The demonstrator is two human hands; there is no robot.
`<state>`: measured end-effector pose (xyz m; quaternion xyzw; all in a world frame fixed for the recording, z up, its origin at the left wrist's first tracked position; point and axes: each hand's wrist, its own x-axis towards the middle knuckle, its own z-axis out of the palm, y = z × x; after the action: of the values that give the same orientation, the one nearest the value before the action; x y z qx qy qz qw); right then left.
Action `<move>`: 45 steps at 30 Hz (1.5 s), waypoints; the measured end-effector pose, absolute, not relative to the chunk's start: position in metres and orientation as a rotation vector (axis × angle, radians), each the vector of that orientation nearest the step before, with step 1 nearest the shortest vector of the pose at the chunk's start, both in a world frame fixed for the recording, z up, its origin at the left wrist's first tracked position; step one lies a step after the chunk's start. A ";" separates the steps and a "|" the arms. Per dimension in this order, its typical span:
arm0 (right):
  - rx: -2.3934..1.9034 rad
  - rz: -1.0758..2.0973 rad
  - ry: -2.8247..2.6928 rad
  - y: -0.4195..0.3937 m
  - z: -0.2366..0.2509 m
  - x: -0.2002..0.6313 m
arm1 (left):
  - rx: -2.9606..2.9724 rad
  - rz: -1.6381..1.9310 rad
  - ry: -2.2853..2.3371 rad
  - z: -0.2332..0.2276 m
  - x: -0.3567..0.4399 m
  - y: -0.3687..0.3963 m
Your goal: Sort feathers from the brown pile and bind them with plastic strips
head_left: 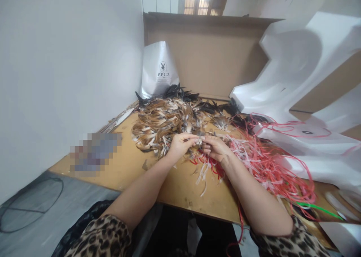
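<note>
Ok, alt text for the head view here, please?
Both hands, left hand and right hand, pinch a small feather bundle above a wooden board. Behind lies a feather pile; red strips sprawl right.

small pale feather tuft pinched between fingertips of both hands, left hand at 9 o'clock of it, right hand at 3 o'clock, brown-white-black feather pile on board just at 11 o'clock

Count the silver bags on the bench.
1: the silver bag stands at the back against the brown board, behind the feather pile. Others could be hidden behind the white foam.
</note>
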<state>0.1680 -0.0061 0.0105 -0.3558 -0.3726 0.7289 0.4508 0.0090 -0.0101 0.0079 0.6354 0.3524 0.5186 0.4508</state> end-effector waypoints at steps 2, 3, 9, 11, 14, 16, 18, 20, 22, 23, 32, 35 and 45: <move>-0.904 1.804 -0.923 -0.006 0.011 0.167 | 1.572 1.295 0.893 0.007 0.009 -0.009; -0.909 1.807 -0.927 -0.006 0.010 0.167 | 1.563 1.301 0.912 0.007 0.008 -0.009; -0.900 1.795 -0.963 -0.006 0.009 0.169 | 1.651 1.282 1.003 0.006 0.004 -0.009; -0.893 1.777 -0.984 -0.005 0.008 0.171 | 1.655 1.250 1.032 0.007 0.004 -0.009; -0.888 1.766 -1.013 -0.005 0.008 0.171 | 1.568 1.190 1.009 0.009 0.006 -0.008; -0.893 1.778 -1.026 -0.004 0.008 0.171 | 1.491 1.175 0.939 0.010 0.007 -0.008; -0.898 1.794 -1.028 -0.004 0.007 0.170 | 1.423 1.179 0.855 0.011 0.009 -0.009; -0.894 1.815 -1.022 -0.004 0.006 0.169 | 1.367 1.173 0.779 0.012 0.010 -0.010; -0.885 1.832 -1.018 -0.004 0.004 0.169 | 1.341 1.144 0.732 0.012 0.010 -0.011; -0.887 1.834 -1.021 -0.004 0.003 0.169 | 1.345 1.131 0.726 0.012 0.010 -0.011; -1.146 1.571 -1.173 -0.004 0.004 0.171 | 1.380 1.205 0.850 0.005 0.015 -0.009; -1.192 1.504 -1.284 -0.006 0.009 0.174 | 1.379 1.227 0.855 0.002 0.016 -0.008; -1.260 0.964 -1.702 -0.010 0.016 0.171 | 1.308 1.222 0.904 -0.002 0.015 -0.003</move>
<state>0.1713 -0.0105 0.0163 -0.4973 -0.6716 0.3802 0.3963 0.0153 -0.0028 -0.0021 0.5499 0.3798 0.5135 0.5382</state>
